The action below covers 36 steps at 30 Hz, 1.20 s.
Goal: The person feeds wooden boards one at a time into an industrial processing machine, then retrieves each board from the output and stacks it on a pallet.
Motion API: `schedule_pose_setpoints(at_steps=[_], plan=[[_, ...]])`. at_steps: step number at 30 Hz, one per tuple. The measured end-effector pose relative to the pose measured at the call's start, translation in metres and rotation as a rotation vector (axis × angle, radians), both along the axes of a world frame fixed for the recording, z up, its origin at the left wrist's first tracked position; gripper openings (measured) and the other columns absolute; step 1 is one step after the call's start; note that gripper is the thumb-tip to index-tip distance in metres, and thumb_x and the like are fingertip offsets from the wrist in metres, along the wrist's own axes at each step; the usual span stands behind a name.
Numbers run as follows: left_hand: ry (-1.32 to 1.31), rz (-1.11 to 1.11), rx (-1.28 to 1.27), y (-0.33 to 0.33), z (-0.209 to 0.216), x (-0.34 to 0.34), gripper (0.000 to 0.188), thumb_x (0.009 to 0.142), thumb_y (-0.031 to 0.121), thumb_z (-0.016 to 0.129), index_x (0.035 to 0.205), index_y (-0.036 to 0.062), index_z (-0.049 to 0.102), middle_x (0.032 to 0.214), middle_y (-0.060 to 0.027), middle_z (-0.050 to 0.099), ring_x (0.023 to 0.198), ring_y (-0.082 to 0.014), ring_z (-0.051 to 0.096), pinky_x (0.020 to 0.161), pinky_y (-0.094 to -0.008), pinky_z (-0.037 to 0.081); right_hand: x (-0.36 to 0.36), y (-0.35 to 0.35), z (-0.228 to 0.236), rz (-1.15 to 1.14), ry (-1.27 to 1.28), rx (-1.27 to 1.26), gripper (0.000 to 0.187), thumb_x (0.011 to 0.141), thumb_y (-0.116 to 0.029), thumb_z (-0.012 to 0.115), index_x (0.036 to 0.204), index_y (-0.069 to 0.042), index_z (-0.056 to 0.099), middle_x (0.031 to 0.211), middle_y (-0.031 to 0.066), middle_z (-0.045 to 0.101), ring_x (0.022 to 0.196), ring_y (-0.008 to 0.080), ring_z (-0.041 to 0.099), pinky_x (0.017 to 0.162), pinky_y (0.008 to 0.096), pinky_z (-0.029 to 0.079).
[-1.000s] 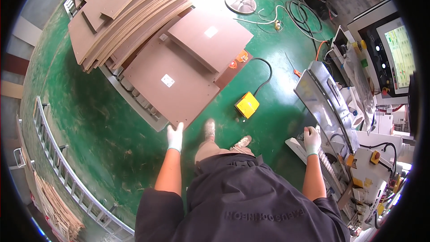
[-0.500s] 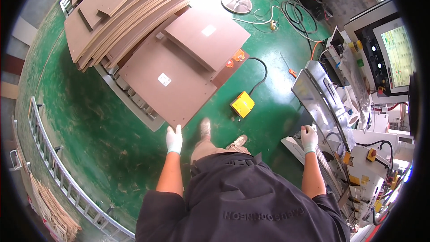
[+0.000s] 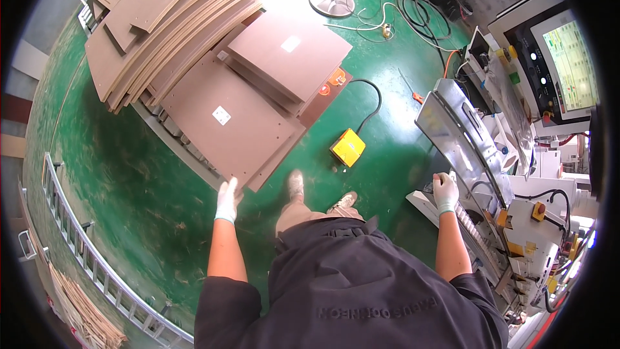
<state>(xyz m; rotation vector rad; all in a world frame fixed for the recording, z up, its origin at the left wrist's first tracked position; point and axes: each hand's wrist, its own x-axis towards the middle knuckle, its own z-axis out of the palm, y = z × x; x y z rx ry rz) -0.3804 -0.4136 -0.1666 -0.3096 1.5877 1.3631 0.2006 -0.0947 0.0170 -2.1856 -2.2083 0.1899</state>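
My left hand [image 3: 228, 199], in a white glove, grips the near corner of a flat brown panel [image 3: 206, 136] with a white label. That panel lies on a similar brown panel [image 3: 266, 176], whose edge and holes show along its right side. A smaller labelled brown panel [image 3: 290, 58] rests at the far end of the pile. My right hand [image 3: 445, 192], also gloved, is closed beside the machine's metal guide [image 3: 423, 210]; whatever its curled fingers hold, if anything, is hidden.
Tall stacks of brown boards [image 3: 161, 32] stand at the far left. A yellow foot pedal [image 3: 347, 148] with a black cable lies on the green floor. The machine's screen [image 3: 568, 68] is at right, a metal ladder-like rail [image 3: 97, 265] at lower left, coiled hoses [image 3: 423, 16] at the back.
My left hand has moved left with the corner of the upper panel, which has slid and uncovered the edge of the panel beneath. My right hand stays closed near the machine.
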Motion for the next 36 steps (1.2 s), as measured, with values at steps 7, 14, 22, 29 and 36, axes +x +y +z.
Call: schedule_pose_setpoints(at_steps=[7,14,22,29,36], plan=[[0.085,-0.084,0.050,-0.031,-0.044,0.014,0.031,0.105,0.035,0.060,0.123,0.0111,0.055,0.116,-0.0027,0.066,0.099,-0.0196,0.064,0.079,-0.0390,0.055,-0.009,0.001,0.002,0.087,0.058,0.056,0.028,0.096,-0.036,0.064,0.092,-0.009,0.073,0.088,0.0148,0.072,0.088,0.0360,0.070,0.078,0.0436,0.053],[-0.575,0.349,0.404,-0.056,0.013,0.085,0.066,0.106,0.050,0.049,0.157,0.0092,0.039,0.155,-0.0123,0.048,0.141,-0.0340,0.047,0.115,-0.0552,0.040,-0.019,-0.002,-0.002,-0.036,0.060,0.131,0.024,0.093,-0.035,0.067,0.092,-0.012,0.075,0.088,0.0109,0.074,0.087,0.0330,0.071,0.078,0.0427,0.054],[-0.128,0.465,0.106,0.015,0.067,0.058,0.077,0.105,0.062,0.045,0.152,0.0014,0.042,0.151,-0.0142,0.052,0.134,-0.0326,0.054,0.111,-0.0468,0.045,-0.149,-0.011,-0.036,0.121,0.686,-0.482,0.029,0.096,-0.026,0.068,0.114,-0.004,0.074,0.107,0.0093,0.075,0.100,0.0207,0.070,0.090,0.0340,0.054],[-0.570,0.204,0.546,0.054,0.146,0.100,0.067,0.105,0.065,0.039,0.144,0.0116,0.053,0.137,-0.0088,0.063,0.119,-0.0272,0.064,0.098,-0.0447,0.054,-0.324,-0.093,0.019,0.322,1.233,-1.245,0.060,0.095,-0.038,0.071,0.137,0.001,0.056,0.117,0.0117,0.065,0.095,0.0183,0.062,0.077,0.0345,0.054],[-0.790,0.264,0.495,0.098,0.166,0.121,0.069,0.103,0.067,0.034,0.144,0.0167,0.055,0.146,-0.0085,0.058,0.132,-0.0311,0.053,0.107,-0.0533,0.044,-0.247,-0.067,0.049,0.511,1.119,-0.966,0.039,0.091,-0.019,0.075,0.122,0.003,0.066,0.112,0.0097,0.073,0.102,0.0161,0.063,0.094,0.0344,0.052]])
